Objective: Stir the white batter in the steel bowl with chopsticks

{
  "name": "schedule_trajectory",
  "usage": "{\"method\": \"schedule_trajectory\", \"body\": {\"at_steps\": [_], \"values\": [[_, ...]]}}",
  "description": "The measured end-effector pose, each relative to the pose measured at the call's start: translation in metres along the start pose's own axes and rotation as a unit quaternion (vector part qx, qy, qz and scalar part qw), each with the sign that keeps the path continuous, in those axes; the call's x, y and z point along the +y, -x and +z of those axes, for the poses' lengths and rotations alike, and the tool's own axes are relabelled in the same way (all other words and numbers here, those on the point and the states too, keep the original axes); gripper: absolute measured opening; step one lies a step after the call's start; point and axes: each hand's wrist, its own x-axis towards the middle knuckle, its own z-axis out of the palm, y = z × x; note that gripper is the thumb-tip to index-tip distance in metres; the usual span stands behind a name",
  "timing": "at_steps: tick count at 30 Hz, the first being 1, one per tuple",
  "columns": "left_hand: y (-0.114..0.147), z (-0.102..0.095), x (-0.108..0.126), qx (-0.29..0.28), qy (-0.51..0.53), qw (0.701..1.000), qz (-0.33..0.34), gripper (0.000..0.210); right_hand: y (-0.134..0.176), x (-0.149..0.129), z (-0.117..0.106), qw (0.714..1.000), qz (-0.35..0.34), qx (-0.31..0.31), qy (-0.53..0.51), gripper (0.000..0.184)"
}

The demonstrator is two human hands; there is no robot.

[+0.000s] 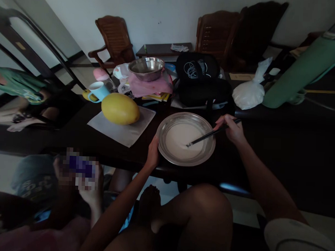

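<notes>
A wide metal bowl [163, 154] of milky white liquid [180, 138] sits on the dark table near its front edge. My left hand [152, 153] grips the bowl's left side, with the thumb up by the rim. Over the right rim, my right hand [231, 128] is closed around black chopsticks [208, 135]. They slant down to the left, and their silvery tips dip into the liquid. Whether one stick or a pair is held is hard to make out.
Left of the bowl, a yellow melon [120, 109] rests on a white cloth [128, 137] beside a light-blue mug [98, 92]. Behind stand a steel bowl [146, 68] and a black case [203, 90]. A bag of white powder [248, 93] and green bottle [293, 71] are right. People sit left.
</notes>
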Motion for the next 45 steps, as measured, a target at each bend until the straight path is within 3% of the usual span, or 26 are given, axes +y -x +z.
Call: {"method": "schedule_trajectory", "body": {"at_steps": [4,10,16,19,23,29,35,41,45], "values": [[0.001,0.001,0.005,-0.004,-0.015,1.0,0.005,0.044,0.001,0.0,0.002,0.997,0.014,-0.055,0.05,0.038],[0.001,0.002,0.01,-0.001,-0.035,0.999,0.015,0.042,-0.002,-0.002,-0.001,0.999,-0.007,0.043,-0.002,0.04],[0.002,0.001,0.012,0.001,-0.032,0.999,0.01,0.04,0.002,-0.005,0.008,0.999,-0.009,-0.041,0.026,0.04],[0.003,0.002,0.016,0.003,-0.033,0.999,0.012,0.039,0.001,-0.006,0.006,0.999,-0.009,-0.001,0.045,0.038],[0.004,0.004,0.021,0.003,-0.031,0.999,0.01,0.034,-0.001,-0.003,0.001,0.999,-0.022,0.044,-0.008,0.04],[0.001,0.004,0.013,0.023,-0.02,0.999,0.011,0.039,0.003,-0.008,0.008,0.996,-0.009,-0.051,0.067,0.04],[0.0,0.004,0.007,0.026,-0.029,0.999,0.016,0.041,-0.001,-0.004,-0.002,0.998,-0.029,0.055,0.009,0.038],[0.0,0.006,0.011,0.022,-0.018,0.999,0.016,0.039,0.003,-0.008,0.004,0.995,-0.006,-0.057,0.077,0.039],[0.0,0.005,0.008,0.016,-0.019,1.0,0.016,0.043,0.003,-0.012,0.0,0.996,-0.003,0.008,0.086,0.037]]}}
